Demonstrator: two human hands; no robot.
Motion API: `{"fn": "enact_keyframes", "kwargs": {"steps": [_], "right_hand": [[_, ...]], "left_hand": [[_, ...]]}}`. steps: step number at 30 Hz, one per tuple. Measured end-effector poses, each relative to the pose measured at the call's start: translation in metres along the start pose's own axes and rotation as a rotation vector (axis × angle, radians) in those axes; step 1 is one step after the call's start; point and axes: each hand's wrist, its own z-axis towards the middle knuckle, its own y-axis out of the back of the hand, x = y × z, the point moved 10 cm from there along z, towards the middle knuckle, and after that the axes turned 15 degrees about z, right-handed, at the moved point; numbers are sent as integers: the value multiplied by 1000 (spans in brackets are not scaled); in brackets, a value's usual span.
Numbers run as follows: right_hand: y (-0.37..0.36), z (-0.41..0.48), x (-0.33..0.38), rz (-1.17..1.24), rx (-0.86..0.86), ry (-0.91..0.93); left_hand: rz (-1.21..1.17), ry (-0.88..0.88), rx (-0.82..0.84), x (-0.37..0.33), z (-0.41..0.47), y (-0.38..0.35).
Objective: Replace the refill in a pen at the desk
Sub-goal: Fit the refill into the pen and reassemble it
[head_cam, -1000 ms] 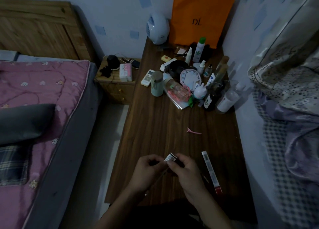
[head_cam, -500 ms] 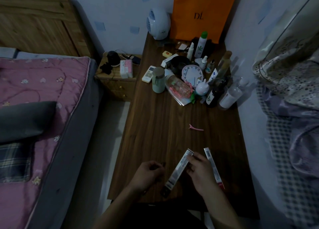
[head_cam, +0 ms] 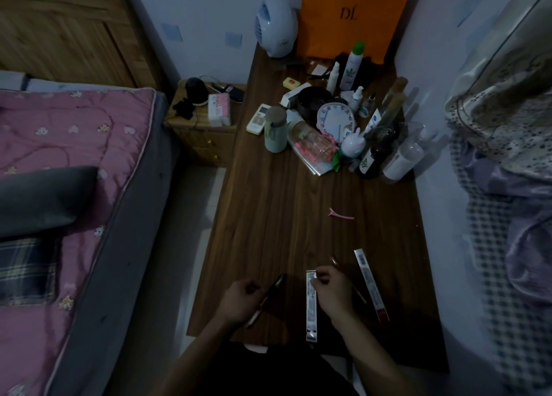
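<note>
Since the room's pretty dim, only so much can be made out of the pen (head_cam: 273, 289): a slim dark barrel, tilted, held over the near edge of the wooden desk (head_cam: 283, 210) in the curled fingers of the left hand (head_cam: 239, 301). A long narrow refill packet (head_cam: 311, 312), silvery with printed labels, is pinched at its top end between the thumb and fingertips of the right hand (head_cam: 331, 294), with the rest running down toward the desk's near edge. A second packet (head_cam: 370, 285) of the same kind is laid flat just right of that hand, and a thin rod (head_cam: 360, 295) is seen poking out from under it. What's inside either packet can't be told. At the far end, a lidded pale green tumbler (head_cam: 274, 130), a clear bottle on its side (head_cam: 313, 141), a dark bottle (head_cam: 375, 156) and a whitish bottle (head_cam: 403, 159) are clustered together, contents unreadable.
</note>
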Motion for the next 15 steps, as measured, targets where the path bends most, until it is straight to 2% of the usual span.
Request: {"fn": "enact_keyframes", "kwargs": {"steps": [6,15], "right_hand": [[-10,15,-3,-87,-10,3],[-14,15,-8,-300,42,41]], "left_hand": [[48,-3,-52,4,-1,1],[-15,35,-103,24,1,5]]}}
